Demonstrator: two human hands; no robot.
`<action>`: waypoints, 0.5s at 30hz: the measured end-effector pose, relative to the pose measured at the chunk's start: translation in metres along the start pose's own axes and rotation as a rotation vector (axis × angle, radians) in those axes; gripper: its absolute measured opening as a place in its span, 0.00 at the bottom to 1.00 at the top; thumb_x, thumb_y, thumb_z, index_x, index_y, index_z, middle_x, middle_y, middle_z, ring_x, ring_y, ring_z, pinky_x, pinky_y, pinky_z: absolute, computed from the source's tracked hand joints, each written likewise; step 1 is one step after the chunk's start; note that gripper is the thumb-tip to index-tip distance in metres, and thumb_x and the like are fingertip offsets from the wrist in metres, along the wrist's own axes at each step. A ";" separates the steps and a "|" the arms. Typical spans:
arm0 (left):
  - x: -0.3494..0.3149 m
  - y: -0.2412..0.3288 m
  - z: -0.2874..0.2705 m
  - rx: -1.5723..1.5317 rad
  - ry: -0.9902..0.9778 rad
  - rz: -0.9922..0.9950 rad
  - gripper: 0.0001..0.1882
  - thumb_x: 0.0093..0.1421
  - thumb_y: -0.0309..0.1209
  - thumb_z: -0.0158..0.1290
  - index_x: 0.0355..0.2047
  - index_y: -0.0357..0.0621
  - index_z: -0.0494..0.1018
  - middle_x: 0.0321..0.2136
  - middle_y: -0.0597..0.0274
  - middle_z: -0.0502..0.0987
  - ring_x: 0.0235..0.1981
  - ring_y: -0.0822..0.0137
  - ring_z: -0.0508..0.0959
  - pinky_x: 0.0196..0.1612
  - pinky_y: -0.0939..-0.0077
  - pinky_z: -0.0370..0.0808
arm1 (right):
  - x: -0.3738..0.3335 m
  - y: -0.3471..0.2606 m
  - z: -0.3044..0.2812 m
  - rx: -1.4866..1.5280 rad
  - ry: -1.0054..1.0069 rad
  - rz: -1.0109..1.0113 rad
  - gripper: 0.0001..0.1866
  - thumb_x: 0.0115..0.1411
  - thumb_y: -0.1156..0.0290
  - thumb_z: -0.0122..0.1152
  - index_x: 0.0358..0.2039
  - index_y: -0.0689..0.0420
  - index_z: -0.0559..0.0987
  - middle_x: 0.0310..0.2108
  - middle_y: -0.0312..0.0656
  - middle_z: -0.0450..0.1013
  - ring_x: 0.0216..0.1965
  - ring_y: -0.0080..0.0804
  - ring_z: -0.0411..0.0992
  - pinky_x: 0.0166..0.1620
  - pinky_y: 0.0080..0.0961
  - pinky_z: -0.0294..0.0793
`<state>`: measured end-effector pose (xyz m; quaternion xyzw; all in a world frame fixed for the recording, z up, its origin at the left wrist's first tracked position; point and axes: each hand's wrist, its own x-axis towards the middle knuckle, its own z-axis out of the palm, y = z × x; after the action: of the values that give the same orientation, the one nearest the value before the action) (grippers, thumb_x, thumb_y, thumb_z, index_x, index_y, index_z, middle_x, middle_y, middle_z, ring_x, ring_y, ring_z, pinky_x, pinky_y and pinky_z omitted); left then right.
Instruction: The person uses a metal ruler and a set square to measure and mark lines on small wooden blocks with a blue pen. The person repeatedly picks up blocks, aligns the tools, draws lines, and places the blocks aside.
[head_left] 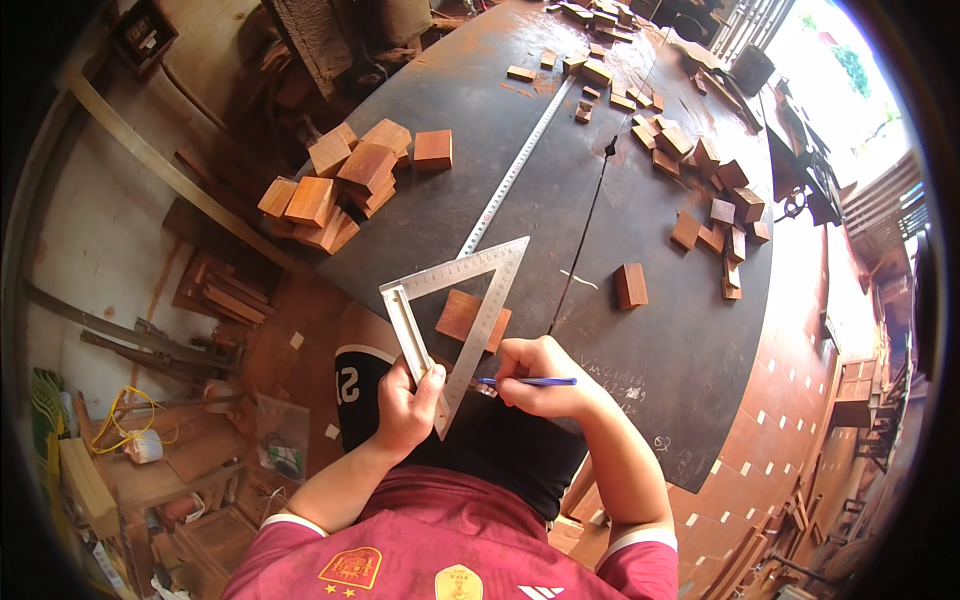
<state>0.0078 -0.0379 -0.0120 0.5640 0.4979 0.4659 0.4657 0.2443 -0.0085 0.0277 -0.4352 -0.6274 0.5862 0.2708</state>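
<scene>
My left hand (408, 408) grips the thick edge of a silver triangular set square (440, 272), fingers wrapped round its side. In my right hand (537, 372) is a blue pen (555, 381), pinched with its tip pointing left toward the square's slanted side. A reddish-brown wooden block (460, 313) lies at the table's near edge, showing through the square's triangular opening and partly covered by its slanted arm. Whether the pen tip touches anything is too small to tell.
The dark worktable (400, 240) carries a white measuring strip (520, 160) and a narrow slot (583, 240). A pile of wooden blocks (365, 168) sits at the left edge. More scattered blocks (675, 142) lie right and far, with a single block (630, 286) nearer me.
</scene>
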 end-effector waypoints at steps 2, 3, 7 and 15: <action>-0.001 0.000 0.000 -0.065 0.002 -0.050 0.07 0.68 0.31 0.54 0.34 0.40 0.72 0.24 0.70 0.73 0.25 0.79 0.69 0.30 0.80 0.68 | -0.003 -0.003 -0.007 0.194 0.047 0.027 0.04 0.54 0.81 0.59 0.25 0.63 0.72 0.20 0.41 0.75 0.22 0.23 0.75 0.26 0.23 0.73; -0.001 0.003 -0.001 -0.072 -0.008 -0.067 0.07 0.68 0.32 0.54 0.35 0.41 0.72 0.25 0.70 0.72 0.26 0.79 0.69 0.31 0.80 0.68 | -0.004 -0.004 -0.011 0.290 0.069 0.040 0.04 0.54 0.81 0.58 0.25 0.62 0.72 0.20 0.41 0.75 0.22 0.24 0.75 0.26 0.23 0.73; 0.010 0.010 -0.014 -0.077 0.006 -0.086 0.08 0.69 0.34 0.54 0.38 0.42 0.72 0.26 0.71 0.72 0.27 0.80 0.69 0.31 0.82 0.67 | -0.005 0.004 -0.019 0.359 0.397 -0.077 0.04 0.56 0.80 0.57 0.26 0.61 0.71 0.20 0.37 0.74 0.22 0.18 0.72 0.25 0.19 0.70; 0.068 0.001 -0.077 0.012 -0.031 -0.179 0.15 0.71 0.39 0.53 0.32 0.40 0.75 0.20 0.76 0.69 0.21 0.84 0.65 0.24 0.83 0.62 | 0.001 0.004 -0.016 0.330 0.601 -0.097 0.04 0.57 0.81 0.57 0.29 0.62 0.71 0.22 0.36 0.73 0.23 0.16 0.70 0.26 0.18 0.69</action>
<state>-0.0632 0.0344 0.0037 0.5269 0.5421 0.4106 0.5098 0.2581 0.0000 0.0259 -0.5085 -0.4363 0.5117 0.5378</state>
